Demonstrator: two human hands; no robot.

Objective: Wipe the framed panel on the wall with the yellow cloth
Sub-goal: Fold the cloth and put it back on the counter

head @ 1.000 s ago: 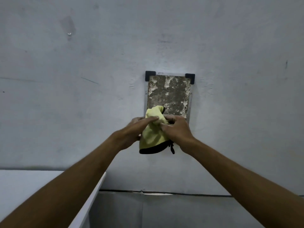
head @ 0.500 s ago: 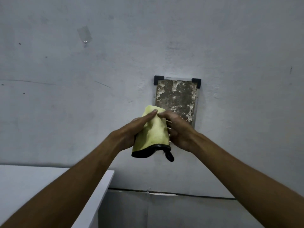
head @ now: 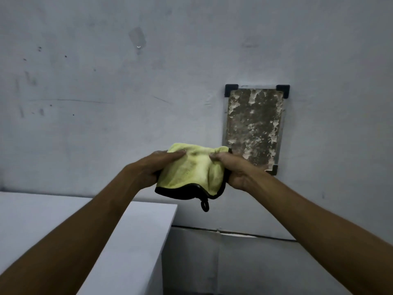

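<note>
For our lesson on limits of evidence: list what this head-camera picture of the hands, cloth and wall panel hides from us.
1. Head view: lower left corner of the framed panel, covered by the right hand and yellow cloth.
2. Head view: fingers of the left hand beneath the cloth, hidden by it.
3. Head view: white ledge, cut off by the left and bottom edges.
4. Head view: cloth's far side, turned away from the camera.

There are two hands in view, the left hand [head: 153, 167] and the right hand [head: 236, 171]. There is one yellow cloth [head: 191, 169], with one black hanging loop [head: 205, 206]. On the wall there is one framed panel [head: 254, 124], and three black corner pieces [head: 231, 89] of it can be seen. One white tabletop [head: 53, 213] and one strip of clear tape [head: 137, 40] complete the count.
</note>
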